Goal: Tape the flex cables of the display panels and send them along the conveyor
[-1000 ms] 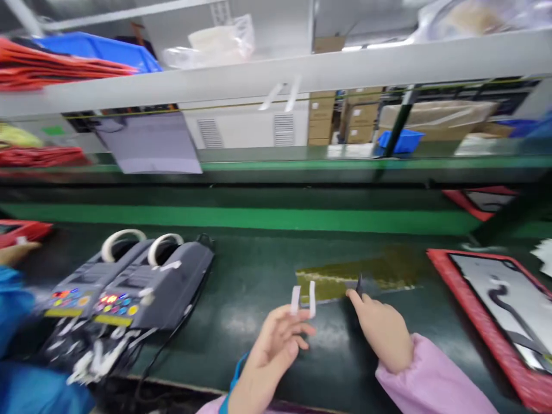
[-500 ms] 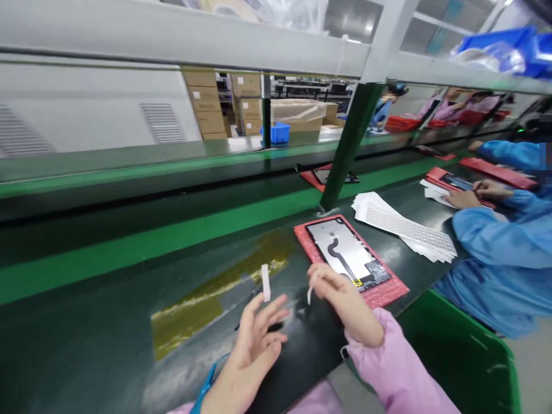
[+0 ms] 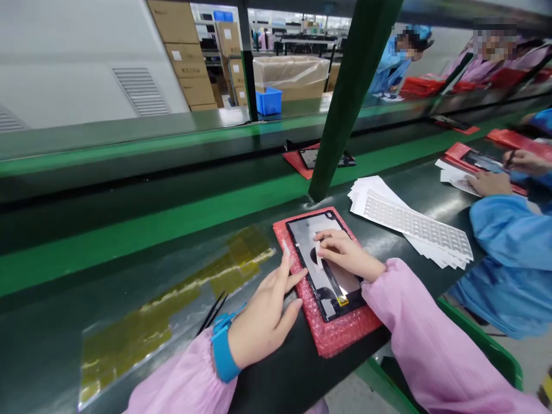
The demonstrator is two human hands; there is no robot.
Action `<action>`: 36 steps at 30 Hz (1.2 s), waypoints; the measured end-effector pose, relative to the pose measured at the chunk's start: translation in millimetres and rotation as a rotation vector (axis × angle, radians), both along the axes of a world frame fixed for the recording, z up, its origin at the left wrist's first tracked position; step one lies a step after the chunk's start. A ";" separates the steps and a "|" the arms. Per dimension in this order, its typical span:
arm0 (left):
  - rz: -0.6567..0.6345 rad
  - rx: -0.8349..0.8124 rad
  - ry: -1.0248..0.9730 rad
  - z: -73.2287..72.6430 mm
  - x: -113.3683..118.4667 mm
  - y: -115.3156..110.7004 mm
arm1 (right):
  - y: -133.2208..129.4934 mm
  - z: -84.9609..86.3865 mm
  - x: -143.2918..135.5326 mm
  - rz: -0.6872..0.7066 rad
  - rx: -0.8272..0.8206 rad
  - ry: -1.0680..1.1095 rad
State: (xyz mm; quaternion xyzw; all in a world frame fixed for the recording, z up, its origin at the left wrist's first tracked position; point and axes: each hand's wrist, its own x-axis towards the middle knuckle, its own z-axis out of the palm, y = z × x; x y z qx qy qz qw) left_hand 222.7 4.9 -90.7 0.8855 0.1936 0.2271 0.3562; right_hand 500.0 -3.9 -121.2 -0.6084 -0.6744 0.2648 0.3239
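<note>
A black-framed panel (image 3: 310, 276) with a silvery inside and a dark ribbon cable lies on a red bubble-wrap pouch (image 3: 328, 339). Over the panel's upper middle, my right hand (image 3: 349, 253) pinches a small white strip (image 3: 318, 256) beside the dark curved part of the cable. My left hand (image 3: 269, 305), fingers spread, is at the panel's left edge, one fingertip touching the frame. Another white strip (image 3: 285, 248) sticks to the tip of its raised index finger. A blue band (image 3: 226, 351) circles the left wrist.
Yellowish film (image 3: 129, 339) lies at the left, black tweezers (image 3: 212, 313) near my left wrist. White label sheets (image 3: 414, 224) are behind right. A green post (image 3: 345, 103) rises beyond the panel. A co-worker's blue sleeve (image 3: 495, 224) is at the right, above a green bin (image 3: 495, 345).
My right hand has moved onto the panel with its white strip. My left hand has come to the panel's left edge. The view has tilted down and the pouch sits more squarely before me.
</note>
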 end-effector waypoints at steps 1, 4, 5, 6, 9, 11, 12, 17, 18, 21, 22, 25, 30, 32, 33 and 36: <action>-0.008 0.031 0.003 -3.1 5.0 1.9 | 0.3 -1.0 -0.5 0.008 -0.010 -0.009; -0.020 0.098 0.021 -12.7 16.5 4.2 | -1.6 -0.1 -0.7 0.029 -0.018 -0.056; -0.022 0.118 0.036 -15.5 19.5 4.3 | -2.5 0.4 -0.6 0.034 -0.015 -0.071; -0.020 0.138 0.053 -18.0 22.1 4.3 | -3.3 0.7 -0.7 0.037 -0.009 -0.082; -0.012 0.179 0.093 -23.9 29.6 4.0 | -4.7 0.0 -2.1 0.039 0.014 -0.101; -0.005 0.192 0.101 -27.2 34.3 3.9 | -5.0 -0.9 -3.9 0.034 0.031 -0.117; -0.005 0.202 0.104 -29.0 36.3 3.9 | -5.0 -1.1 -4.9 0.029 0.035 -0.122; -0.004 0.296 0.097 -39.2 41.1 2.8 | -6.7 2.1 -9.2 0.005 0.021 -0.110; -0.006 0.317 0.087 -40.8 41.1 2.2 | -7.4 3.3 -9.4 0.001 0.021 -0.106; -0.011 0.334 0.081 -43.0 40.8 -0.3 | -8.5 5.3 -8.8 -0.012 0.029 -0.093; -0.015 0.324 0.090 -42.9 40.9 -1.1 | -7.7 5.2 -8.6 -0.018 0.032 -0.086; -0.035 0.278 0.116 -40.4 42.0 -2.0 | 1.4 2.2 -10.2 -0.062 0.041 -0.065; -0.016 0.111 0.025 -30.5 39.1 3.1 | 28.9 0.2 -9.1 -0.245 0.072 -0.030; 0.091 -0.016 -0.079 -28.8 33.5 6.3 | 30.9 5.3 4.0 -0.379 0.077 0.010; 0.170 -0.079 -0.129 -29.3 30.0 7.8 | 27.9 8.4 13.9 -0.450 0.074 0.031; 0.395 -0.269 -0.221 -35.1 21.3 10.3 | 5.6 13.5 47.5 -0.631 0.011 0.034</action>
